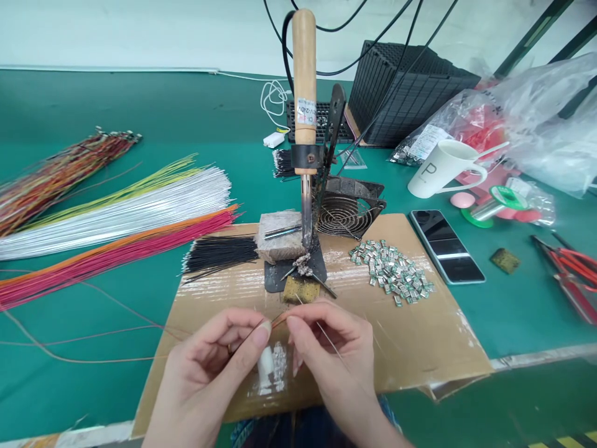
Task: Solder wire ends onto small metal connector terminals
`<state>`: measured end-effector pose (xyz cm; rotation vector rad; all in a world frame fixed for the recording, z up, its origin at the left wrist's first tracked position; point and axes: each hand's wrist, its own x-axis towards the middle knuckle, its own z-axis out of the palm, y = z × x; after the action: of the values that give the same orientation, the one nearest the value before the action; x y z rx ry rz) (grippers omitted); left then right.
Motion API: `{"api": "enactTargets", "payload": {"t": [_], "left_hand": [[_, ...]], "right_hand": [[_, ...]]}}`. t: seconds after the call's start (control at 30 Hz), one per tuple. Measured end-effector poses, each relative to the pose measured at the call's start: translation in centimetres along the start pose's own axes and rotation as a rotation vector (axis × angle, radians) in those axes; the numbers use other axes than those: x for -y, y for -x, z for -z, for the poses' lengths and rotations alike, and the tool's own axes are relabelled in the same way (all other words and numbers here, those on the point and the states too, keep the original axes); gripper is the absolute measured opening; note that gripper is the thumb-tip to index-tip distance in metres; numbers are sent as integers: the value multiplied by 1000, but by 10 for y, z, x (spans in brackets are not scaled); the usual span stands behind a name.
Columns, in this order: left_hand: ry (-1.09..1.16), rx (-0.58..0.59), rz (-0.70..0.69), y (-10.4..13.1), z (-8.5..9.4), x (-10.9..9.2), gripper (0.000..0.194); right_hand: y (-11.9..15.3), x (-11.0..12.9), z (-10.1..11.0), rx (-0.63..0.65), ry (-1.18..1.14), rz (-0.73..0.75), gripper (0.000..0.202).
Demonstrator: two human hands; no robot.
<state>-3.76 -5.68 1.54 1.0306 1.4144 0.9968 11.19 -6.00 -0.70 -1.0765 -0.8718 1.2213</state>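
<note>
My left hand [212, 373] pinches thin wires between thumb and forefinger, over the front of the cardboard sheet [396, 354]. Close beside it, my right hand [338, 351] pinches the same orange-brown wires [278, 320]. A thin silvery strand [329, 339] also runs through my right fingers, its tip pointing at a yellow sponge [298, 290]. Just beyond stands a wooden-handled soldering iron [305, 74], clamped upright with its tip down near a grey block [278, 249]. What lies right at my fingertips is too fine to make out fully.
Black wires [221, 254] and bundles of pink [186, 233] and white wires [186, 198] lie left. Small circuit boards [394, 274] are heaped right, near a phone [448, 247], a mug [441, 169], a solder spool [494, 205] and red-handled pliers [576, 264]. A fan [347, 211] stands behind the iron.
</note>
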Motion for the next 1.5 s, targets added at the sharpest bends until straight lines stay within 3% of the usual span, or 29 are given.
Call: {"api": "enactTargets", "payload": {"t": [0.4, 0.7, 0.8, 0.97, 1.13, 1.3, 1.5], "left_hand": [[-6, -77, -46, 1, -4, 5, 28], [18, 2, -31, 3, -8, 4, 27], [23, -25, -18, 2, -9, 4, 29], [4, -55, -16, 0, -8, 5, 29], [8, -59, -2, -1, -8, 4, 29], [15, -61, 6, -3, -11, 4, 30], [15, -60, 0, -1, -11, 4, 29]], "right_hand": [[1, 8, 3, 13, 106, 67, 10], [-1, 7, 3, -23, 156, 105, 13], [0, 6, 9, -18, 214, 182, 15], [1, 4, 19, 22, 326, 454, 43], [0, 2, 19, 70, 468, 676, 48], [1, 1, 18, 79, 584, 769, 51], [3, -1, 21, 101, 617, 780, 53]]}}
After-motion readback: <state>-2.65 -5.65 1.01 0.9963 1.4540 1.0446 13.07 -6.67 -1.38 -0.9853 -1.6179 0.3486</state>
